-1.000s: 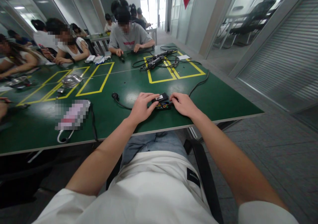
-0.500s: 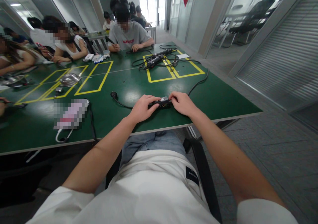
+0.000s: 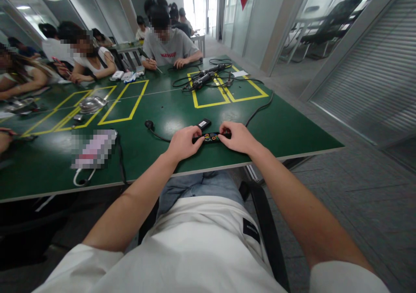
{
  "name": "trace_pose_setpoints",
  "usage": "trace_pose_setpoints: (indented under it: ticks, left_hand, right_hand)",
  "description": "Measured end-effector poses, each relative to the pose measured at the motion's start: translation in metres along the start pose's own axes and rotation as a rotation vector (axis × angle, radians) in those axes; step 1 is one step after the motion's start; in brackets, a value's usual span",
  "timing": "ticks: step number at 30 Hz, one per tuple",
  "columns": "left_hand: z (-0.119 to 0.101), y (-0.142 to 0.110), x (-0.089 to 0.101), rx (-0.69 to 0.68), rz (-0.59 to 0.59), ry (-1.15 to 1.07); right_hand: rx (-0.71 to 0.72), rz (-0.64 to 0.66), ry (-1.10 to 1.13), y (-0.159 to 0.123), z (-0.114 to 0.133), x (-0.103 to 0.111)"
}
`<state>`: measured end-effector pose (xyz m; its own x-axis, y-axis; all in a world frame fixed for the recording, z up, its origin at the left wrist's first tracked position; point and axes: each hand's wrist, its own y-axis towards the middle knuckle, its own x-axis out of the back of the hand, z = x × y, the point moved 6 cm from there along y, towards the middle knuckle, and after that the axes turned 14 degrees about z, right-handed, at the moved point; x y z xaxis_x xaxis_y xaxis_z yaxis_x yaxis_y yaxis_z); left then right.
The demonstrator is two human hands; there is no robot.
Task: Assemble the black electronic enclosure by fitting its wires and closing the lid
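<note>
A slim black electrical device [image 3: 211,137] lies across the near part of the table, its upper side showing small coloured and copper-ringed parts. My left hand [image 3: 184,144] is closed on its left end, thumb in front and fingers behind. My right hand [image 3: 238,136] pinches the other end. Just behind the device, close to my left fingertips, rests a small black cover [image 3: 204,124] with a white label. A black cord with a plug [image 3: 149,124] emerges at the left of my left hand. Another black cable [image 3: 260,108] runs from behind my right hand toward the back right.
Black corded tools [image 3: 203,79] lie tangled in the yellow-taped boxes at the back. On the left are a blurred pink-white item [image 3: 94,149] with a strap and a shiny metal part [image 3: 92,104]. Across the green table [image 3: 292,128] a person [image 3: 170,46] works; others sit at left.
The labelled black cover has come off the device and now lies behind it. The device's inner parts are exposed between my hands, which have barely shifted.
</note>
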<state>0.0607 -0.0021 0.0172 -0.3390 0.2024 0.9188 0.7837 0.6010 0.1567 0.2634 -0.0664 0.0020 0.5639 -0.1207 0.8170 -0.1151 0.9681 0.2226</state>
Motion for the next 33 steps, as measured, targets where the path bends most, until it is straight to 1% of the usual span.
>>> trace_pose_setpoints:
  ticks: [2, 5, 15, 23, 28, 33]
  left_hand:
    - [0.0, 0.0, -0.002, -0.012, 0.029, 0.0]
    - [0.002, 0.001, -0.003, -0.022, 0.036, -0.001]
    - [0.006, 0.001, 0.003, -0.031, -0.036, -0.033]
    - [0.009, 0.004, 0.0, -0.051, -0.015, -0.029]
    - [0.006, 0.003, 0.003, -0.038, -0.072, 0.016]
    - [0.011, 0.004, 0.005, 0.038, -0.12, 0.054]
  right_hand:
    - [0.01, 0.0, 0.007, 0.0, 0.001, -0.001]
    - [0.021, -0.003, 0.02, 0.0, 0.001, -0.001]
    - [0.05, -0.052, 0.039, 0.0, 0.003, 0.003]
    - [0.035, -0.034, -0.009, 0.004, -0.002, 0.001]
    - [0.006, -0.043, -0.066, 0.004, -0.003, 0.001]
    - [-0.039, -0.073, -0.118, 0.003, -0.004, 0.003]
